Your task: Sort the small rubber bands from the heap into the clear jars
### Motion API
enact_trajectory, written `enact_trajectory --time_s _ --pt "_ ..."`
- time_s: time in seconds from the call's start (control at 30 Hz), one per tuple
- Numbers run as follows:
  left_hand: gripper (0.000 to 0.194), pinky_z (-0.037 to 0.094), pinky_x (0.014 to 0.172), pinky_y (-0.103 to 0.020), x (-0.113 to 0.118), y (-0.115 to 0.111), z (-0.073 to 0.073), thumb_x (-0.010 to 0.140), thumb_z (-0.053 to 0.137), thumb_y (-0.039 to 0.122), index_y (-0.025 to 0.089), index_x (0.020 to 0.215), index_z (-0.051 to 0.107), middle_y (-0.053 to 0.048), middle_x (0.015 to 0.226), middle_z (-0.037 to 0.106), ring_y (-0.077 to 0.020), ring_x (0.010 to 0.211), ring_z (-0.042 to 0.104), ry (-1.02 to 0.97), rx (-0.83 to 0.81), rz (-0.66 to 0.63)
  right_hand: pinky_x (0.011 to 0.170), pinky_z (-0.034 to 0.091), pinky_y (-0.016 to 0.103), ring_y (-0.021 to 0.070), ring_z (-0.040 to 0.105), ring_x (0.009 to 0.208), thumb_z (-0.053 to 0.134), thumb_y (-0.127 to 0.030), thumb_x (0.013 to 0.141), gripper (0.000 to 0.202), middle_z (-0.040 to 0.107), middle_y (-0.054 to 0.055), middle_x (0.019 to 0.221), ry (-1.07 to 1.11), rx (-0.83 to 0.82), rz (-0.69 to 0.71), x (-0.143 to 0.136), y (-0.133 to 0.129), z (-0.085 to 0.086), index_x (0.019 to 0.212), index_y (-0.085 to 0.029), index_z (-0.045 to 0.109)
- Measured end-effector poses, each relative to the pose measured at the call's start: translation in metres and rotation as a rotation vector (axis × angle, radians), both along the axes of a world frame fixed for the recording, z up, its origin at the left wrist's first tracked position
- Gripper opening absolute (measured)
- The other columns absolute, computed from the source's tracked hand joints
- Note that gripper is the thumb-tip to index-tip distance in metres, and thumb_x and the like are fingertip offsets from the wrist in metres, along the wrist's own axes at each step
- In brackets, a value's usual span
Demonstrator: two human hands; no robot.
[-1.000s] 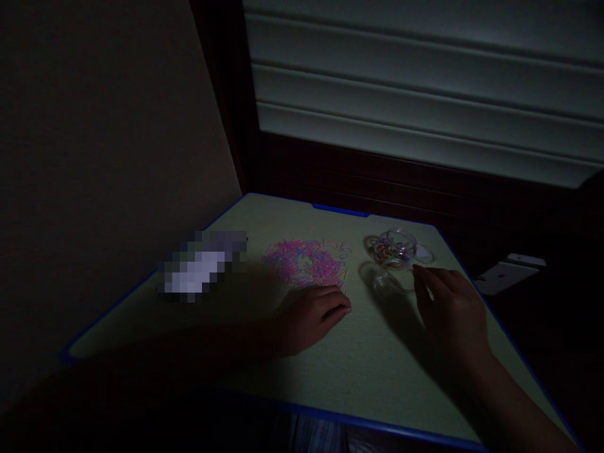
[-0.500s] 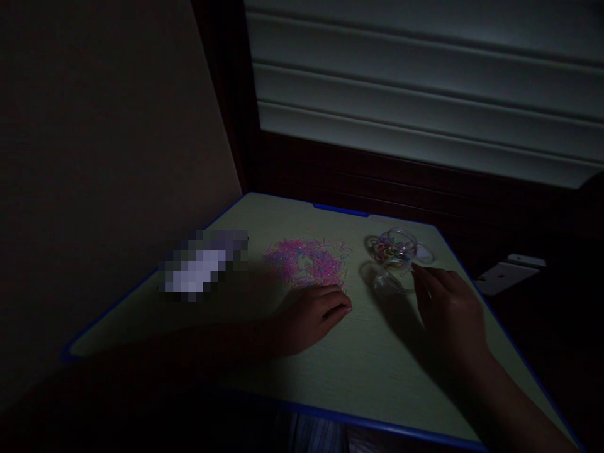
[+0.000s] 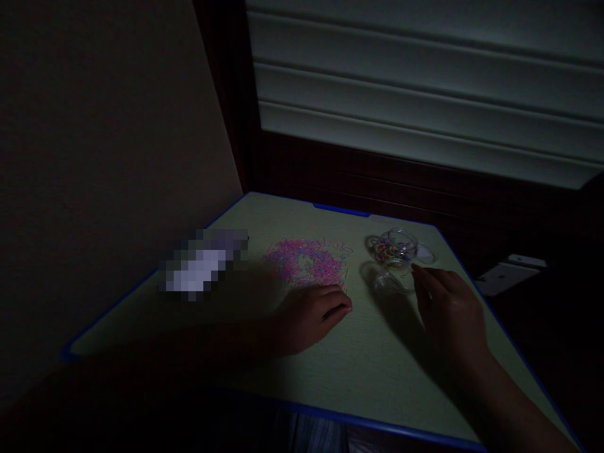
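My right hand (image 3: 450, 311) is raised over the right side of the table, thumb and forefinger pinched. A thin, pale rubber band (image 3: 406, 272) shows faintly at its fingertips. Just beyond them stands a clear round jar (image 3: 394, 246) of multicoloured rubber bands. A second clear container (image 3: 395, 280) sits nearer to me, right beside the pinched fingers. My left hand (image 3: 317, 316) lies on the table with its fingers curled together; whatever is between the tips is hidden. Above its knuckles spreads a loose pile of small pink and purple rubber bands (image 3: 325, 267).
The pale table (image 3: 368, 384) has a blue edge. A clear lid (image 3: 425, 253) lies behind the jar. To the left is a blurred-out pale object (image 3: 198, 270). White boxes or devices (image 3: 507, 277) lie beyond the right edge. A wall and a slatted panel border the table.
Both hands hold nearly the same places. The thin band at my right fingertips shows slightly differently, and some bands at the pile's right edge look shifted.
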State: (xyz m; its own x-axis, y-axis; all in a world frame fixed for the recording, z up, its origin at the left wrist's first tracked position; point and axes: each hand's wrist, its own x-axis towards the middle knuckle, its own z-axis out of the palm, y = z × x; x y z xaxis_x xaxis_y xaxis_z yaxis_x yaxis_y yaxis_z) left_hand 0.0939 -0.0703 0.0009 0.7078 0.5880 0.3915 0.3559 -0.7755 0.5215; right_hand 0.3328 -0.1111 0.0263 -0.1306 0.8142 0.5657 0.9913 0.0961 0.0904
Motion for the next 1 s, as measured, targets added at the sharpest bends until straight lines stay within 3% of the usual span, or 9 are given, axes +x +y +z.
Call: enact_trajectory --time_s 1.0 --pt "0.019 0.041 0.073 -0.025 -0.0023 -0.0006 -0.0012 0.088 0.038 0.026 0.017 0.087 0.055 -0.002 0.084 0.057 -0.012 0.079 0.052 0.035 0.039 -0.002 0.073 0.04 0.032 0.021 0.052 0.084 0.044 -0.028 0.083 0.029 0.06 0.009 0.095 0.017 0.004 -0.004 -0.005 -0.0004 0.0001 0.105 -0.015 0.057"
